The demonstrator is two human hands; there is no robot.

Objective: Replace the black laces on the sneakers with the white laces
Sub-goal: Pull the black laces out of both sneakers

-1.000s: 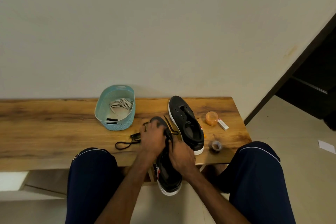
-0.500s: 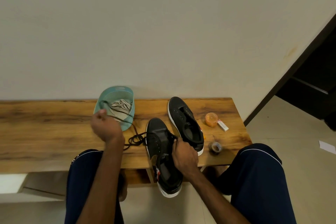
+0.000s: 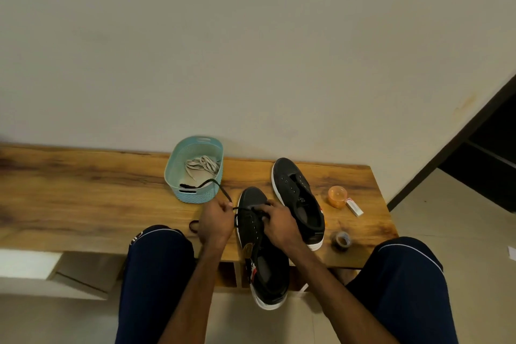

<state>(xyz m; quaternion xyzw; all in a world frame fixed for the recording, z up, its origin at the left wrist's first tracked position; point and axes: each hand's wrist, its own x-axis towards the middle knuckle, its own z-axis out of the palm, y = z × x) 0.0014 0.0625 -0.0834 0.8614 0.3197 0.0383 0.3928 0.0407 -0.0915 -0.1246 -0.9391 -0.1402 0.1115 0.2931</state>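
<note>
A black sneaker (image 3: 259, 257) with a white sole hangs over the bench's front edge. My right hand (image 3: 275, 222) presses on its eyelet area, fingers on the black lace (image 3: 220, 190). That lace runs from the shoe through my left hand (image 3: 216, 220), which pinches it, and up into the teal basket (image 3: 195, 193). White laces (image 3: 202, 165) lie coiled in the basket. A second black sneaker (image 3: 297, 198), without laces, lies to the right on the bench.
The wooden bench (image 3: 83, 195) stands against a plain wall. On its right end are an orange round container (image 3: 337, 196), a small white box (image 3: 354, 207) and a tape roll (image 3: 341, 239). My knees sit on either side of the near sneaker.
My left hand came back from the basket to the near sneaker's toe, leaving one lace end in the basket. My right hand slid forward onto the eyelets.
</note>
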